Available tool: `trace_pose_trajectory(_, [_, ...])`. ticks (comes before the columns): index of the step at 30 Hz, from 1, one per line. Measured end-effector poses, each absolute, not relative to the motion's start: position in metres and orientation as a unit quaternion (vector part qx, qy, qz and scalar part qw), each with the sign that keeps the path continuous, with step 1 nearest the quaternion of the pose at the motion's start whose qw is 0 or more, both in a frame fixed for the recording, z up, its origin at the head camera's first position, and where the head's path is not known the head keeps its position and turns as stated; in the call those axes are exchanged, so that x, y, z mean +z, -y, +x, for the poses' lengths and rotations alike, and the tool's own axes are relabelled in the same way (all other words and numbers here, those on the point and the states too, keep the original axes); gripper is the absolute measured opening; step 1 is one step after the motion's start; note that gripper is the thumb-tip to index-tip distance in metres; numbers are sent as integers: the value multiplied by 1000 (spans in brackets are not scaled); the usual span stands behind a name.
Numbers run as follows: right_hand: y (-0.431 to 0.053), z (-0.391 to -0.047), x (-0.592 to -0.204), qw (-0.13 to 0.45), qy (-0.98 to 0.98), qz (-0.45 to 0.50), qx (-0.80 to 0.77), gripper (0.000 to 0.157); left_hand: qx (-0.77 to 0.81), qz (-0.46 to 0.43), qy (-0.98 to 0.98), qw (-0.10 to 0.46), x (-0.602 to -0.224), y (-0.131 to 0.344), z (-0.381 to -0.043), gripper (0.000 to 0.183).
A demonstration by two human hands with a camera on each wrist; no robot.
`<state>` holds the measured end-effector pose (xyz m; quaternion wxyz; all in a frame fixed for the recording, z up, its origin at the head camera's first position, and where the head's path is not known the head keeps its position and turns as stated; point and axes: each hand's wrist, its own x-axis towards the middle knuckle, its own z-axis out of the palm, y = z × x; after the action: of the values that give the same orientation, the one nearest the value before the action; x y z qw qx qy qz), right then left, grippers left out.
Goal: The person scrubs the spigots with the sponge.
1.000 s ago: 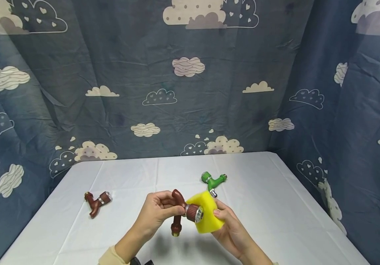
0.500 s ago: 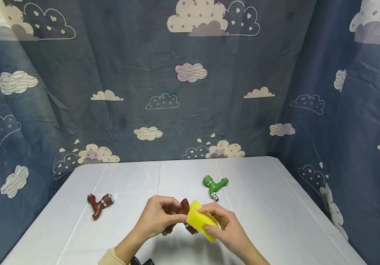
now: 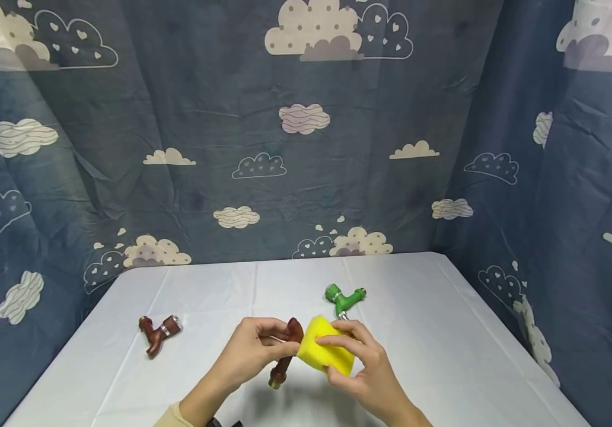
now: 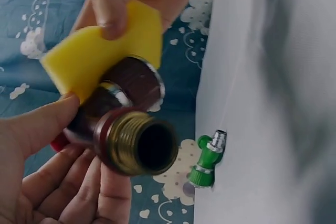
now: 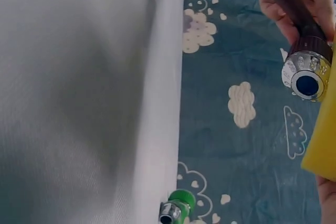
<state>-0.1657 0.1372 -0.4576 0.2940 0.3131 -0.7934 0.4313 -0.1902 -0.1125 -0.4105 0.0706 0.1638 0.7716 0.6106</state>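
Cloud-print blue curtains back a white worktop (image 3: 445, 332) where, at 6 o'clock, your left hand (image 3: 252, 347) grips a brown tap (image 3: 286, 350) while your right hand (image 3: 362, 367) pinches a yellow sponge (image 3: 324, 350) against it, mid-wipe; next, likely turn the tap to expose uncleaned faces.

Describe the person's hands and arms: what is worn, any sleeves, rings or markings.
Both hands are bare: the left hand and right hand show no gloves, rings or markings. A pale cream sleeve cuff covers the left forearm at the bottom edge of the head view. The right forearm shows no sleeve in view. Fingernails are short and unpainted.
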Motion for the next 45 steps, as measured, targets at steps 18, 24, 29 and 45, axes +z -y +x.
trace_pose_trajectory(18, [-135,-165,-457,336,791,370,354,62,682,132,-719,22,-405,109,-188,32])
trace_pose_trajectory(24, [-133,-165,-458,341,779,391,352,64,694,135,-707,4,-406,112,-187,33])
trace_pose_trajectory(29, [-130,-165,-460,350,755,423,358,63,719,135,-682,-5,-404,113,-187,33])
trace_pose_trajectory(45, [-129,-163,-466,312,761,450,349,65,794,139,-589,-54,-394,119,-186,30])
